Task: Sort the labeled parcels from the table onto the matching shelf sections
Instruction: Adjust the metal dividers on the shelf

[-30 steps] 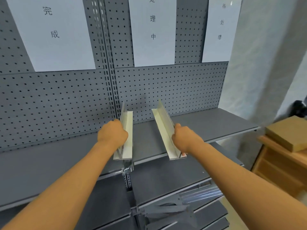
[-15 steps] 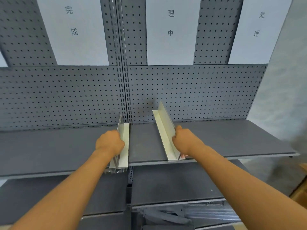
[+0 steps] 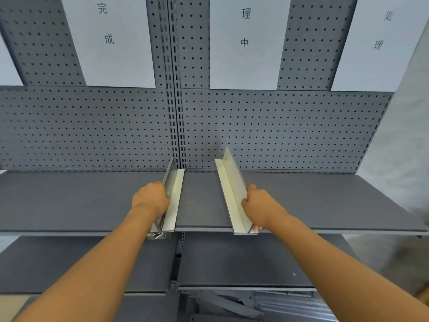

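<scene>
Head view: grey pegboard back panel (image 3: 278,126) carries three white paper signs; left sign (image 3: 111,40), middle sign (image 3: 243,43), right sign (image 3: 371,43); dark grey upper shelf (image 3: 69,201) below; lower shelf (image 3: 232,261) beneath; left hand (image 3: 151,198), fingers curled, grips left divider (image 3: 173,196); right hand (image 3: 260,205), fingers clamped on right divider (image 3: 232,191); both dividers stand on upper shelf, well apart; parcels not in view.

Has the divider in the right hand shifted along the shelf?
No. The right divider stands as before beside the upright post; only the camera turned.
</scene>
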Action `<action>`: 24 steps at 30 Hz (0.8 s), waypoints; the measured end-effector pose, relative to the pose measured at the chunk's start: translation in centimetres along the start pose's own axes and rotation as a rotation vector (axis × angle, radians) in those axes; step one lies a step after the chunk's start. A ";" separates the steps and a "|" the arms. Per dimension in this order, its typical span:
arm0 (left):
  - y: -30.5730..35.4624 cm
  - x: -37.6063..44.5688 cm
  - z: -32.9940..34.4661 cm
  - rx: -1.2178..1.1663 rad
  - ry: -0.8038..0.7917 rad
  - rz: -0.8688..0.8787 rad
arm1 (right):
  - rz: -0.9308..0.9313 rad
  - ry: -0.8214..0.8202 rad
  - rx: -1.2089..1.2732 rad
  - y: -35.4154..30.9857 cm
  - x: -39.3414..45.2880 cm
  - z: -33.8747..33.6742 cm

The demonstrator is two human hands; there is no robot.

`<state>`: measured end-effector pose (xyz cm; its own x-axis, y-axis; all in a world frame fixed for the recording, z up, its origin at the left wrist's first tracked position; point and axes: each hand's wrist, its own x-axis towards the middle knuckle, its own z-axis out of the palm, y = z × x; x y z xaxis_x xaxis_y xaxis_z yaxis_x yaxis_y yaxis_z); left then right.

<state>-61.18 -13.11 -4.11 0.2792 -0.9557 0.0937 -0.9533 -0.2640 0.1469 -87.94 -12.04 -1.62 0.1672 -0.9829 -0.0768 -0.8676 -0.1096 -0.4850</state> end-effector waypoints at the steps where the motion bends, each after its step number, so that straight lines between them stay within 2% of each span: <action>1: -0.1 0.2 0.1 0.001 0.001 -0.001 | 0.005 -0.006 0.004 0.0 0.0 0.0; 10: -0.2 1.2 -0.3 0.025 -0.088 0.029 | 0.035 0.013 -0.011 -1.3 0.4 0.0; 12: -0.1 1.1 -1.1 0.039 -0.050 0.044 | 0.047 0.012 -0.005 -1.6 0.3 -0.2; 16: 1.5 0.9 -3.5 0.157 0.142 0.294 | 0.064 0.043 -0.009 -2.1 0.1 -0.9; 20: 5.1 -0.1 -4.4 0.266 0.193 0.585 | 0.071 0.099 -0.037 -1.7 -0.5 -1.9; 24: 8.8 -1.4 -3.7 0.326 0.228 0.710 | 0.078 0.138 -0.070 0.0 -1.4 -3.4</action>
<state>-69.54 -13.64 0.74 -0.4212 -0.8690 0.2597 -0.8879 0.3367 -0.3136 -89.78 -11.17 1.46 0.0364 -0.9993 0.0112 -0.9066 -0.0377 -0.4203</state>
